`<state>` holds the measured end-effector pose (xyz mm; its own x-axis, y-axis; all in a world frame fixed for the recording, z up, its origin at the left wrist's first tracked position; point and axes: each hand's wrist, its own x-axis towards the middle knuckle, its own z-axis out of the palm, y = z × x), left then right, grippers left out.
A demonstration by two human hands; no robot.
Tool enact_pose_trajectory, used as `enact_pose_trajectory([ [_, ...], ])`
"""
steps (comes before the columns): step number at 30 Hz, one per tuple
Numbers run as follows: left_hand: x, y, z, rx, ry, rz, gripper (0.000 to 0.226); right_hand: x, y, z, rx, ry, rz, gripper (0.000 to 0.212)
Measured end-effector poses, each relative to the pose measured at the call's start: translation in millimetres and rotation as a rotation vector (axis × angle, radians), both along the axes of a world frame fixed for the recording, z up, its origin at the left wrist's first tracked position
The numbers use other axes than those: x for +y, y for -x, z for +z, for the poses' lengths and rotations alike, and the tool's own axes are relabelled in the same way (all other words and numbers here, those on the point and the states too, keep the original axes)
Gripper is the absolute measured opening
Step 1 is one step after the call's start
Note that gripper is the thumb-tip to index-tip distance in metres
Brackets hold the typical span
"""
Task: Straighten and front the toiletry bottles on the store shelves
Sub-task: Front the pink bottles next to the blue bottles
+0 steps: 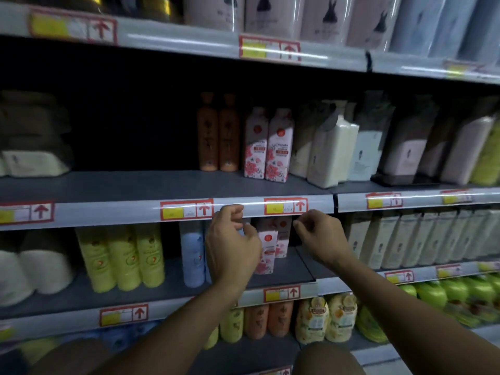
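Observation:
My left hand [232,246] and my right hand [319,236] are raised side by side before the third shelf, just under its price rail [108,213]. The fingers of both are loosely curled and hold nothing. Between them stands a pink floral bottle [268,249], with a second one close behind it; my left hand covers part of it. A light blue bottle [192,253] stands left of my left hand. On the shelf above, two pink floral bottles [267,147] stand upright beside two orange bottles [219,133].
Yellow-green bottles [121,258] and white rolls [32,272] fill the left of the third shelf, pale square bottles [400,239] its right. White pump bottles [332,150] crowd the shelf above on the right. Orange and yellow bottles [267,320] sit on the bottom shelf.

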<state>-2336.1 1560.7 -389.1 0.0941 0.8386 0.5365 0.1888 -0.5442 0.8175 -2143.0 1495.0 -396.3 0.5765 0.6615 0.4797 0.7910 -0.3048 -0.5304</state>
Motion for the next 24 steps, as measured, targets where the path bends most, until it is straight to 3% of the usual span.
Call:
enact_pose_trajectory([
  [12,4.5,35.2,64.8,0.203,-0.118,-0.214,0.024,-12.0,39.3,64.4,-0.062,-0.081,0.008,0.015],
  [24,60.4,6.7,87.8,0.335,-0.161,-0.221,0.030,24.9,22.1,81.4,-0.069,-0.162,0.000,0.038],
])
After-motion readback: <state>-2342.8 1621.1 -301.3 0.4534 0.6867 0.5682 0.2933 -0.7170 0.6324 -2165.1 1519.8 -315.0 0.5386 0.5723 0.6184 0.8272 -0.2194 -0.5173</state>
